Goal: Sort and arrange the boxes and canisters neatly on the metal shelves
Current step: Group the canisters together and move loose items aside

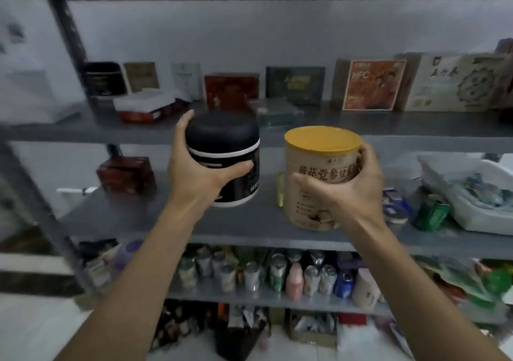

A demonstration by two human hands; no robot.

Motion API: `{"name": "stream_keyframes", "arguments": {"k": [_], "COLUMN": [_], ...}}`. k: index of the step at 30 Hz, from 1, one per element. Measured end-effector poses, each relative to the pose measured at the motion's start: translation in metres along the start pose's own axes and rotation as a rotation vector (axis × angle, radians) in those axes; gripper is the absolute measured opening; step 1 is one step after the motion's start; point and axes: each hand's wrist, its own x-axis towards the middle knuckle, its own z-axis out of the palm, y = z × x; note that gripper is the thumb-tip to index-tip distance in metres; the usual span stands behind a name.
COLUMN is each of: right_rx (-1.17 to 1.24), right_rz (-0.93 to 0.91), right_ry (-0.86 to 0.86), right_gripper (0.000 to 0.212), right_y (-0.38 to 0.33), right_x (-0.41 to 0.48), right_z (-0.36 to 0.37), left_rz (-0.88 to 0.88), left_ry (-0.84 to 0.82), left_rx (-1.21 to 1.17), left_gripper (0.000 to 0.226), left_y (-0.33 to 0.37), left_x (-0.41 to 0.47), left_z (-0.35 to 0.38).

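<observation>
Canisters in both hands: black canister (224,149) wrapped by the left grip (194,172), yellow-lidded canister (319,172) clasped by the right grip (352,185). Both are upright, side by side at the middle shelf (166,222); whether their bases touch it is hard to tell. Best play, I'd say: keep them level, set each down flat, labels forward, clear of the red box (126,176).

Forearms (144,263) run bare — lean, corded — to left hand (198,173) and right hand (351,191).

Pale wall (249,33), crumpled white plastic bag (488,213), crowded small bottles (251,276), one pink bottle (294,281)
</observation>
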Motion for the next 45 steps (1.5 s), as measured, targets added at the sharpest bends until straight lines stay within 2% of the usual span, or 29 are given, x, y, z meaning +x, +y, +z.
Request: {"name": "stream_keyframes", "arguments": {"k": [6,11,15,19,21,28,36,41,45], "right_rx": [0.078,0.101,0.134,0.157,0.170,0.216,0.164,0.112,0.060], "right_rz": [0.134,0.235,0.258,0.253,0.242,0.232,0.199,0.240,0.280], "right_ry": [-0.251,-0.390,-0.511,-0.635,-0.679,-0.792,-0.822,-0.769,-0.641], "right_gripper": [0.096,0.101,0.103,0.105,0.106,0.103,0.104,0.104,0.105], "right_y": [0.017,0.029,0.035,0.048,0.053,0.070,0.086,0.090,0.081], "right_x": [-0.117,-0.204,-0.244,-0.260,-0.261,-0.248,-0.239,-0.244,-0.248], "right_z": [0.066,0.106,0.125,0.141,0.151,0.191,0.254,0.311,0.359], "left_rz": [-0.155,-0.301,-0.407,-0.481,-0.506,-0.528,-0.559,-0.548,-0.502], "left_ry": [0.161,0.265,0.373,0.461,0.500,0.575,0.598,0.520,0.393], "left_rx": [0.142,0.276,0.347,0.374,0.402,0.451,0.428,0.378,0.340], "left_gripper": [0.117,0.117,0.117,0.124,0.121,0.121,0.121,0.119,0.116], "left_y": [-0.038,-0.050,-0.056,-0.059,-0.060,-0.074,-0.119,-0.183,-0.231], "left_x": [-0.117,-0.211,-0.263,-0.293,-0.301,-0.304,-0.275,-0.221,-0.156], "left_z": [-0.131,-0.207,-0.240,-0.249,-0.248,-0.239,-0.266,-0.313,-0.356]}}
